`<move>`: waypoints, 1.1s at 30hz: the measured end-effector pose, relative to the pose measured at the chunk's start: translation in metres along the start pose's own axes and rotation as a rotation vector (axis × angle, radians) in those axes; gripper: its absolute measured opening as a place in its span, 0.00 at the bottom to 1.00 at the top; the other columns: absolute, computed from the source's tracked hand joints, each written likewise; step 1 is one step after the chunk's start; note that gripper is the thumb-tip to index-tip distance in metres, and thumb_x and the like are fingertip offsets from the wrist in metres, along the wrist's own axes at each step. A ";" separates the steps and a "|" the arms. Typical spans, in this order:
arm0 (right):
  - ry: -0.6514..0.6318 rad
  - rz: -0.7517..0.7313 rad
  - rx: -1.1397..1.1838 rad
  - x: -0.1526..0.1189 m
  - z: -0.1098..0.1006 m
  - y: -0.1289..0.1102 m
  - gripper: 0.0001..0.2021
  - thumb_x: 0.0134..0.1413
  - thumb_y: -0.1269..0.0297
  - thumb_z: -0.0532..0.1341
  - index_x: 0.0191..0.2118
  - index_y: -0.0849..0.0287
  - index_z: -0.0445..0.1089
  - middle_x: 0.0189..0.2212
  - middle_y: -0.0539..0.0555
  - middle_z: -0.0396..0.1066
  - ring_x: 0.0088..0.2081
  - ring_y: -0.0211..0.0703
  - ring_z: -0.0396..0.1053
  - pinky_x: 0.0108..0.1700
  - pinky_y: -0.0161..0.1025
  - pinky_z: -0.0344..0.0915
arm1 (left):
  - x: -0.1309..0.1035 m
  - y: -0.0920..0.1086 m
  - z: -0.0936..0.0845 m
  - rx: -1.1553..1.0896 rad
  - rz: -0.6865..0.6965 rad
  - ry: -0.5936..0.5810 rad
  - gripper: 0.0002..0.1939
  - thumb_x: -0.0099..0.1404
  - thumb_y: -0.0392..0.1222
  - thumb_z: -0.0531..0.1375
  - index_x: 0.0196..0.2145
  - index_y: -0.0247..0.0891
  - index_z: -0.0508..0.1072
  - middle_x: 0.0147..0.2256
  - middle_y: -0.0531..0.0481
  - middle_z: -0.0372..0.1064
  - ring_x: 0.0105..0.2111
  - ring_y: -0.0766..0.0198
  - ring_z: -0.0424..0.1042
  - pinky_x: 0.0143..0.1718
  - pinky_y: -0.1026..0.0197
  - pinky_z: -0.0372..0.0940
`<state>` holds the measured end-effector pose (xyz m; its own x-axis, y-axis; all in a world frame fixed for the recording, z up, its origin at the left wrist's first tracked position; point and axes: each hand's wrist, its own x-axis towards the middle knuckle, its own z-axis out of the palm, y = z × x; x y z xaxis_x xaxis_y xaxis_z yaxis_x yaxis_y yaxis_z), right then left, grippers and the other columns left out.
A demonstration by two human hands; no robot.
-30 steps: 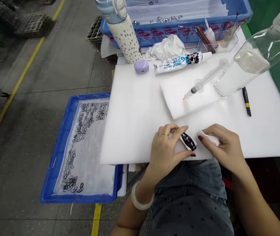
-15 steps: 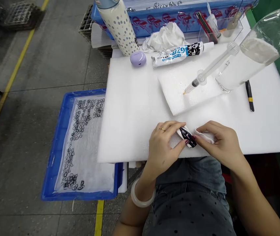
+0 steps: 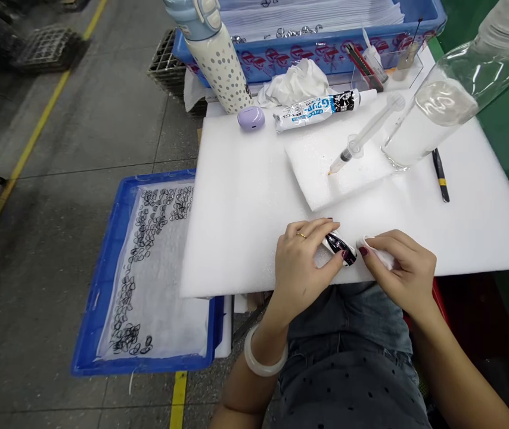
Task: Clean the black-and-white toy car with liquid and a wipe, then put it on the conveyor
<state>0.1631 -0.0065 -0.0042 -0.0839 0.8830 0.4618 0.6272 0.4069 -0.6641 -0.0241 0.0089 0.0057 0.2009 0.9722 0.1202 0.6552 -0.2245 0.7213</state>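
Below frame centre, the left hand [image 3: 301, 265] grips a black piece [image 3: 337, 245], presumably steadying it; the right hand [image 3: 409, 268] pinches white cloth [image 3: 385, 258].

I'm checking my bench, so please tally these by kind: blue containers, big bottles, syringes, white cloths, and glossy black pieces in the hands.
Blue containers: 2 (printed bin, low tray)
Big bottles: 2 (spotted bottle, clear bottle)
Syringe: 1
White cloths: 2 (crumpled cloth, held cloth in right hand)
Glossy black piece in left hand: 1
Total: 8
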 end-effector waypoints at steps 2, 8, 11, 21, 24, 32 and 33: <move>-0.007 0.009 0.012 0.001 0.000 -0.001 0.04 0.60 0.70 0.64 0.37 0.54 0.75 0.29 0.52 0.75 0.29 0.42 0.72 0.29 0.40 0.67 | 0.000 0.001 0.002 0.009 -0.009 0.002 0.20 0.62 0.38 0.68 0.52 0.46 0.74 0.54 0.52 0.75 0.53 0.50 0.69 0.51 0.45 0.65; 0.001 -0.009 0.012 -0.002 -0.001 0.001 0.05 0.59 0.72 0.64 0.38 0.54 0.75 0.30 0.52 0.74 0.30 0.42 0.72 0.30 0.39 0.67 | -0.001 -0.005 -0.003 0.023 0.036 -0.048 0.22 0.63 0.40 0.68 0.55 0.45 0.72 0.55 0.51 0.74 0.54 0.50 0.68 0.52 0.46 0.64; 0.062 -0.084 -0.029 -0.004 0.000 0.003 0.07 0.58 0.73 0.65 0.40 0.54 0.75 0.31 0.53 0.74 0.29 0.42 0.72 0.27 0.38 0.66 | -0.002 -0.010 -0.009 0.016 0.096 -0.117 0.25 0.64 0.42 0.67 0.58 0.46 0.70 0.57 0.49 0.72 0.55 0.51 0.67 0.54 0.47 0.64; 0.012 -0.343 -0.153 -0.010 0.003 0.008 0.08 0.56 0.75 0.65 0.43 0.61 0.75 0.34 0.57 0.74 0.30 0.40 0.70 0.28 0.36 0.65 | -0.006 -0.008 -0.009 -0.040 -0.007 -0.068 0.16 0.64 0.38 0.66 0.51 0.44 0.75 0.49 0.49 0.74 0.51 0.53 0.68 0.55 0.49 0.62; -0.005 -0.345 -0.168 -0.010 0.004 0.009 0.08 0.57 0.74 0.65 0.43 0.61 0.75 0.34 0.57 0.74 0.31 0.41 0.70 0.30 0.36 0.66 | -0.006 -0.006 -0.010 -0.044 -0.023 -0.071 0.15 0.64 0.38 0.66 0.50 0.43 0.76 0.49 0.50 0.74 0.51 0.54 0.68 0.55 0.50 0.61; -0.013 -0.340 -0.184 -0.010 0.005 0.009 0.08 0.58 0.74 0.64 0.43 0.60 0.75 0.35 0.56 0.75 0.32 0.41 0.70 0.32 0.37 0.66 | -0.005 -0.006 -0.009 -0.064 -0.014 -0.050 0.14 0.63 0.37 0.67 0.48 0.42 0.77 0.48 0.50 0.74 0.50 0.55 0.68 0.54 0.51 0.61; -0.009 -0.356 -0.195 -0.010 0.006 0.009 0.08 0.58 0.74 0.65 0.43 0.60 0.74 0.35 0.55 0.75 0.31 0.40 0.69 0.31 0.37 0.65 | -0.005 -0.006 -0.008 -0.064 -0.012 -0.047 0.14 0.63 0.37 0.67 0.48 0.41 0.77 0.47 0.50 0.74 0.49 0.55 0.68 0.54 0.51 0.61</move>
<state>0.1651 -0.0108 -0.0182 -0.3289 0.6969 0.6373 0.6924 0.6369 -0.3392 -0.0349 0.0060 0.0068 0.2284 0.9703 0.0801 0.6104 -0.2069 0.7646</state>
